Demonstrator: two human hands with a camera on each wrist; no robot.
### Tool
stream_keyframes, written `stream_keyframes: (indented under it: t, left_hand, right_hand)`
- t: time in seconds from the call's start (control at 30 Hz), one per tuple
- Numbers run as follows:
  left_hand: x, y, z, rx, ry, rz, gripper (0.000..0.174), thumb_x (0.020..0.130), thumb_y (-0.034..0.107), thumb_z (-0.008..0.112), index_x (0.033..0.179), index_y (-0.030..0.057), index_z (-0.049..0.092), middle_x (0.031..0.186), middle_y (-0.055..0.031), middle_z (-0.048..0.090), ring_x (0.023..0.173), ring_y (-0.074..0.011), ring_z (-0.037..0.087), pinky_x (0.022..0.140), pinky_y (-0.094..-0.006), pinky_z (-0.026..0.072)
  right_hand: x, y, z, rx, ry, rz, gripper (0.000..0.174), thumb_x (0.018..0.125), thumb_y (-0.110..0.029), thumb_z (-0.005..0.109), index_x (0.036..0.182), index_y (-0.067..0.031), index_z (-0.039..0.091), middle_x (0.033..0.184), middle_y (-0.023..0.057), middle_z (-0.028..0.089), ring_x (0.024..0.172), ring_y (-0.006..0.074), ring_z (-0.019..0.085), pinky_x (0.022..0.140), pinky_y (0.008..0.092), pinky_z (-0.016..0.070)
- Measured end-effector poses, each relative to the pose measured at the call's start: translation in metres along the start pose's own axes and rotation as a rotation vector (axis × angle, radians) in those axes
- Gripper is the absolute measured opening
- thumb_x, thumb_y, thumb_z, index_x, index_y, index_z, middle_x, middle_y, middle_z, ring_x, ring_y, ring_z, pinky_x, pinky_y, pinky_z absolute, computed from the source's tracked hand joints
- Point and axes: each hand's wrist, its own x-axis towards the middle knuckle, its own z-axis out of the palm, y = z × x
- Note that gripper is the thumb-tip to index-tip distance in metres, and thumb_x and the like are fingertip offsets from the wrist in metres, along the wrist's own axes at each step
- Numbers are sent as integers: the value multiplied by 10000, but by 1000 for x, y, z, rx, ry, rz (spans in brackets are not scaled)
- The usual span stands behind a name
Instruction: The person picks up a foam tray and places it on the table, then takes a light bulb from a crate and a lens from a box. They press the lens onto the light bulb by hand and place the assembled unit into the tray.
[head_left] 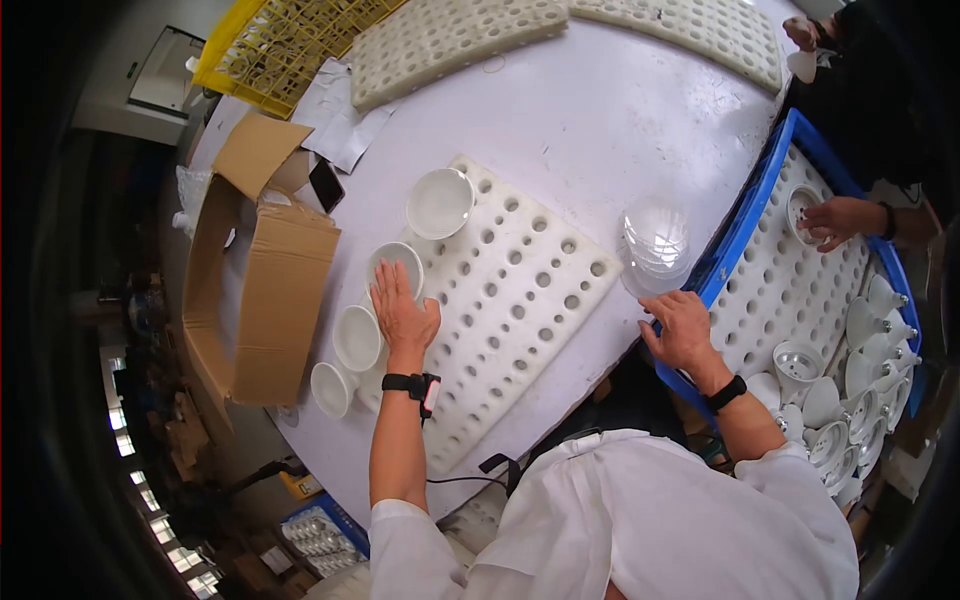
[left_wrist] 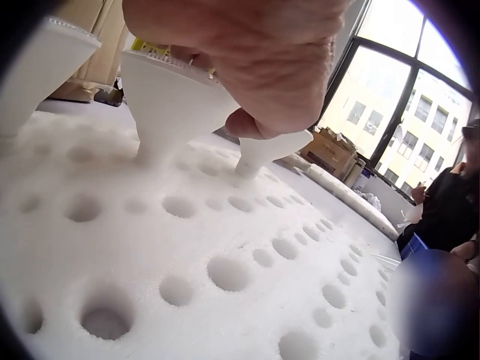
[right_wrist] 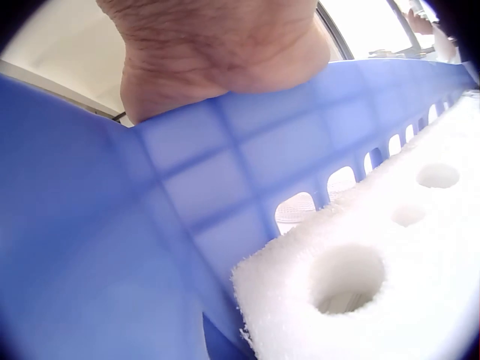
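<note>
My left hand (head_left: 402,312) lies with straight fingers over a white cone-shaped lamp cup (head_left: 408,262), one of several along the edge of a white foam board (head_left: 530,290) with holes. In the left wrist view the hand (left_wrist: 247,60) is above a cup (left_wrist: 169,97) whose narrow end stands in the foam. My right hand (head_left: 682,332), fingers loosely bent, is at the lower end of a stack of clear domes (head_left: 655,245); whether it touches them I cannot tell. In the right wrist view the hand (right_wrist: 225,52) is over the blue crate wall (right_wrist: 270,142).
An open cardboard box (head_left: 285,290) and a phone (head_left: 326,186) are at the left. More foam boards (head_left: 455,45) and a yellow crate (head_left: 275,60) lie at the back. At the right, another person's hand (head_left: 838,220) reaches into the blue crate (head_left: 735,215), which holds several lamp cups (head_left: 800,362).
</note>
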Motion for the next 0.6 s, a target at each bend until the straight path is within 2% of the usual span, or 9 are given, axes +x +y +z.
stream_keyframes:
  t: [0.37,0.57,0.6]
  left_hand:
    - [3,-4,3,-106,34,-25,691,708,193,505,1354,-12,374,1442,-242,286,1358,-346,246,1133,-447,113]
    - [-10,0,3,-129,107,10,662,715,189,568,1325,-9,405,1426,-239,314,1346,-359,262,1122,-470,142]
    - [-20,5,5,-184,178,75,630,722,168,583,1305,-11,424,1425,-241,313,1349,-363,255,1115,-479,155]
  right_hand:
    - [0,-5,0,-65,-59,74,274,726,-210,636,977,-104,670,807,63,657,830,229,599,767,359,432]
    - [1,-6,2,-99,-77,76,263,726,-206,633,966,-105,669,787,53,655,821,224,599,766,356,432]
    - [1,-5,4,-106,-84,62,263,726,-206,633,966,-105,669,787,53,655,821,224,599,766,356,432]
